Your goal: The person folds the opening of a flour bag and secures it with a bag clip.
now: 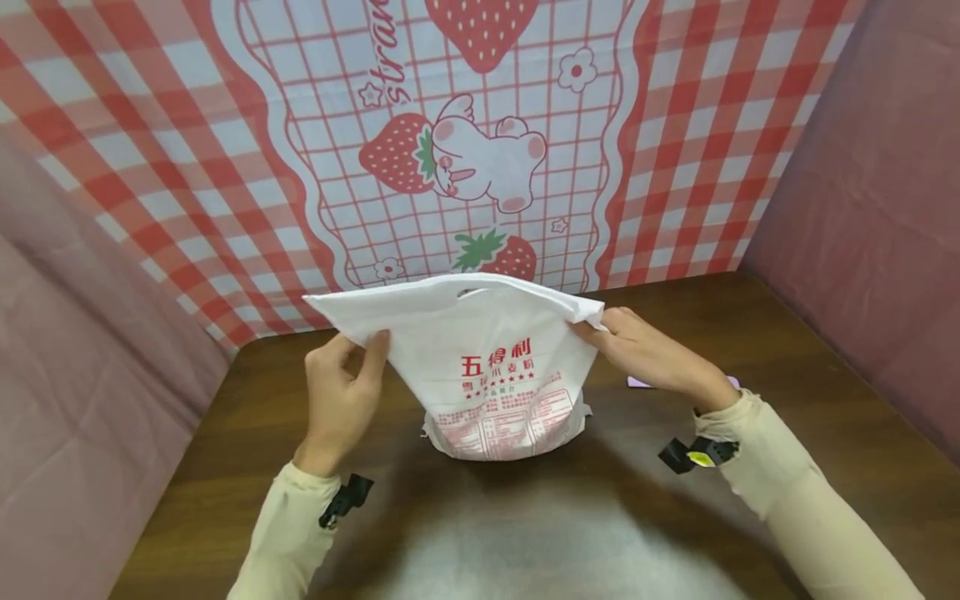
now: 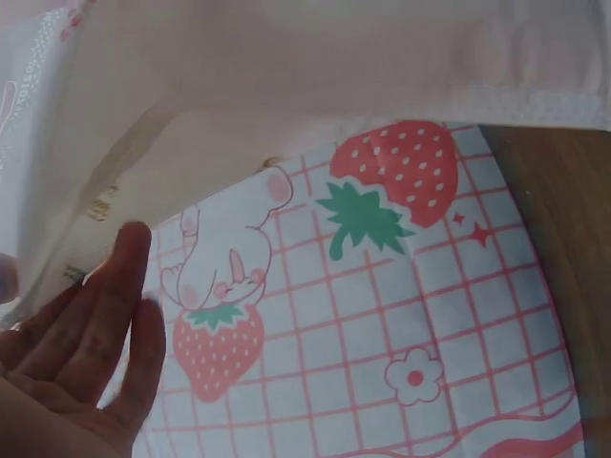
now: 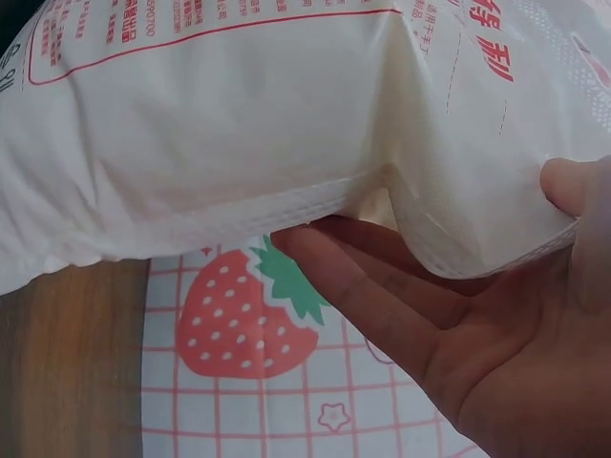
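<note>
A white flour bag [image 1: 495, 375] with red printing stands upright on the brown table, its top edge flattened and a small handle slit near the middle. My left hand [image 1: 343, 392] pinches the bag's upper left side between thumb and fingers. At the upper right corner my right hand [image 1: 656, 350] grips the bag's edge. In the left wrist view the fingers of the left hand [image 2: 86, 343] lie behind the pale sheet. The right wrist view shows the right hand [image 3: 477, 315] with its thumb on the printed face and its fingers behind the stitched edge.
Part of a flat purple object [image 1: 639, 382] shows behind the right forearm on the table [image 1: 247, 467]. A red checked cloth with strawberries [image 1: 675, 167] hangs at the back. Pink curtains [image 1: 855, 183] close off both sides.
</note>
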Demonstrator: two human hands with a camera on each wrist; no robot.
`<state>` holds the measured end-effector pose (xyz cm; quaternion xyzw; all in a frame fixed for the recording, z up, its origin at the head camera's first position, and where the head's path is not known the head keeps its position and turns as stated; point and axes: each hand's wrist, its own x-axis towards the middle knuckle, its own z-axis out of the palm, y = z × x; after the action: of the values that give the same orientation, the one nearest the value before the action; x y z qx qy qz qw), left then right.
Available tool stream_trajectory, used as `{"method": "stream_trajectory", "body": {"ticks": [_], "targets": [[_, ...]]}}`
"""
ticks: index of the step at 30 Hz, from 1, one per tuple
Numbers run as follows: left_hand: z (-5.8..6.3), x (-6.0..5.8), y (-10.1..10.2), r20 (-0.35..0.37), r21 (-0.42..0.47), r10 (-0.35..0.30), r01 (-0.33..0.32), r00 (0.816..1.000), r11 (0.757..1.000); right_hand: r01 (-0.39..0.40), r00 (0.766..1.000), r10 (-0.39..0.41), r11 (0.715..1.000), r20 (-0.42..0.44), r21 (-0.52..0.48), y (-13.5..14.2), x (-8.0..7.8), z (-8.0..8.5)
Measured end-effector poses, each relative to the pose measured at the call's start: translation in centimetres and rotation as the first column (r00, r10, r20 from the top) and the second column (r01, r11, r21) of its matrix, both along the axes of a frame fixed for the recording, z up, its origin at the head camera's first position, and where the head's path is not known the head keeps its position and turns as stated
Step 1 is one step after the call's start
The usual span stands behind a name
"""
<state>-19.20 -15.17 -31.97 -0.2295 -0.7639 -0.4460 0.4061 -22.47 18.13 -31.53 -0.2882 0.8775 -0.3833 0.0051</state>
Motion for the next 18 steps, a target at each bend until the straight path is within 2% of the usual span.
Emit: {"method": "stream_trajectory", "body": {"ticks": [4,6,9,12,14,18], "targets": [[0.4,0.3,-0.3,-0.008,0.011,0.005,-0.005,1.0,1.0,0.039,0.998,-0.04,0.999,-0.046,-0.005,0.0,0.1,0.0],[1.2,0.9,-0.1,-0.011,0.022,0.012,-0.011,1.0,1.0,0.07,0.992,-0.074,0.997,-0.1,-0.038,-0.1,0.2,0.0],[2.3,2.0,0.4,-0.014,0.056,-0.011,0.012,1.0,0.998,0.095,0.967,-0.116,0.99,-0.225,-0.104,-0.7,1.3,0.8],[3.2,2.9,0.7,-0.009,0.105,-0.059,0.06,0.998,0.993,0.06,0.935,-0.122,0.98,-0.332,-0.19,-1.3,2.7,2.1],[3.5,3.2,0.6,-0.015,0.141,-0.088,0.09,0.996,0.986,0.03,0.925,-0.12,0.969,-0.36,-0.245,-1.6,3.6,3.0],[4.5,3.8,0.5,-0.058,0.193,-0.096,0.106,0.994,0.975,0.022,0.931,-0.143,0.941,-0.337,-0.338,-1.6,4.0,3.3]]}}
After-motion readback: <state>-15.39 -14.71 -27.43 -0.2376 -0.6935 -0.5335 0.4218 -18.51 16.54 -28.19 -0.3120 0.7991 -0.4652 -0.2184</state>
